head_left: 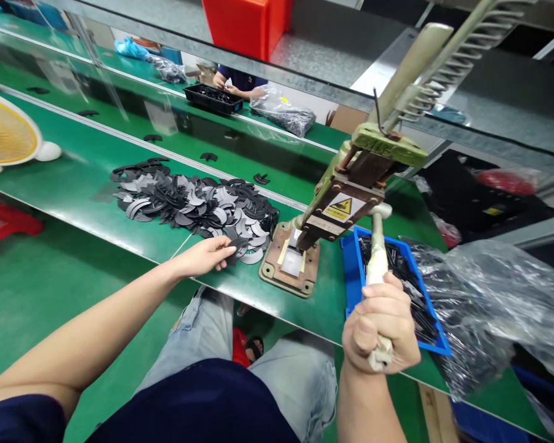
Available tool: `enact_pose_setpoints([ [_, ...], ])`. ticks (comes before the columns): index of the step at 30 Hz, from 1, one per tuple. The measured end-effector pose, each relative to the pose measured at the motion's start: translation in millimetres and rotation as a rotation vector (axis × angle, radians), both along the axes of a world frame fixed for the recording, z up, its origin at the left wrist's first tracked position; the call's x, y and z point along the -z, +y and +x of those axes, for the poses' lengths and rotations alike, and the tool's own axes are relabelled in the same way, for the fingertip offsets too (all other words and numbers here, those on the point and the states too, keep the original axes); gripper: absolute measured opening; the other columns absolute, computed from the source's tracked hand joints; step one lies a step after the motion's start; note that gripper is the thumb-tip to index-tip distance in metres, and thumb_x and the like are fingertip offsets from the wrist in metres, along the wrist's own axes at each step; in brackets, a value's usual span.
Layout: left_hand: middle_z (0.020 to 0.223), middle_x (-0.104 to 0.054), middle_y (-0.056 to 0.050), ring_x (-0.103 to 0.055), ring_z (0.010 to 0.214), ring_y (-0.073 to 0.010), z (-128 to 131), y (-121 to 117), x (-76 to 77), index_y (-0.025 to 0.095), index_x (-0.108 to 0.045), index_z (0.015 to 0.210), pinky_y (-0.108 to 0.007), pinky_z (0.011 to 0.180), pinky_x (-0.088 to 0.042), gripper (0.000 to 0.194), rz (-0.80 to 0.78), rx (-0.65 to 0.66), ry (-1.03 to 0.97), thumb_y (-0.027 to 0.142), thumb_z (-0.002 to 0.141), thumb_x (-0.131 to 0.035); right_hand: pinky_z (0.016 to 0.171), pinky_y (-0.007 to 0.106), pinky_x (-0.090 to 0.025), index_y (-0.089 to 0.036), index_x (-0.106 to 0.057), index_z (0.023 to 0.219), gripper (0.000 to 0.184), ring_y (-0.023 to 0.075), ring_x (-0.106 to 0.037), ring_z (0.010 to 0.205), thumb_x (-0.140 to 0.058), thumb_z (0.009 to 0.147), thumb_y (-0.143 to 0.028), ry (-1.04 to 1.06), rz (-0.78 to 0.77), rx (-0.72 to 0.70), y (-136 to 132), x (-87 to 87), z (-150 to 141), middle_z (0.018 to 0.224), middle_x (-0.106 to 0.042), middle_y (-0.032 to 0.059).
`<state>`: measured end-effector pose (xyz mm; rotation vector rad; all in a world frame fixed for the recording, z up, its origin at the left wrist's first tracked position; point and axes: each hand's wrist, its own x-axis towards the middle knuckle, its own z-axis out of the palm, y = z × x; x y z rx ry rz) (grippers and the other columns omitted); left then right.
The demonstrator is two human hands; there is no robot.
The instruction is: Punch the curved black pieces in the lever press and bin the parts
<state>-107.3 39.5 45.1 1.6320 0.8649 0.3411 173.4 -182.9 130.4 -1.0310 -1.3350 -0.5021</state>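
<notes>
At your far left the fan [9, 138] stands by the worktop [74, 184], turned roughly your way, probably for air. Next comes the pile of curved pieces [189, 200], loose and overlapping, heaped between fan and press, it seems so that your left hand [205, 255] has only a short reach. That hand's thumb and fingers pinch one dark piece [235, 251] at its near edge; the rest of it juts out past your fingertips to the right, in front of the pile and apart from the press base [281, 282]. Holding it by the edge likely leaves the far part free. The press [351, 184] leans over its base, where a pale pad [292, 263] lies uncovered by your fingers. Your right hand [383, 323] is wrapped round the lever [377, 258] near its lower end, probably for better leverage. Beyond that arm sits the blue bin [352, 271], filled with dark parts, with clear plastic bagging [489, 295] heaped beside it.
</notes>
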Motion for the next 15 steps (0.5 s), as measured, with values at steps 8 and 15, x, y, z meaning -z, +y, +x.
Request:
enact_pose_setpoints([
  [8,0.063,-0.069,-0.002,-0.066,0.053,-0.0121,126.8,6.1,-10.6,0.018,-0.053,0.089,-0.021,0.052,-0.050,0.037,-0.140,0.087,-0.071,0.047,0.093,-0.076,0.106,0.061,-0.051,-0.021,-0.055,0.070,0.014,0.0182,-0.067,0.080,-0.062,0.081,-0.015,-0.046,-0.034,0.005,-3.7,0.4,2.9,0.071,-0.061,-0.0049],
  [15,0.058,-0.069,-0.002,-0.066,0.049,-0.0144,170.1,9.5,-13.4,0.018,-0.052,0.092,-0.021,0.050,-0.052,0.026,-0.173,0.137,0.032,0.035,0.098,-0.071,0.107,0.061,-0.051,-0.021,-0.055,0.072,0.015,0.0182,-0.067,0.083,-0.062,0.083,-0.016,-0.046,-0.040,-0.003,-5.1,1.8,3.1,0.072,-0.061,-0.0046],
])
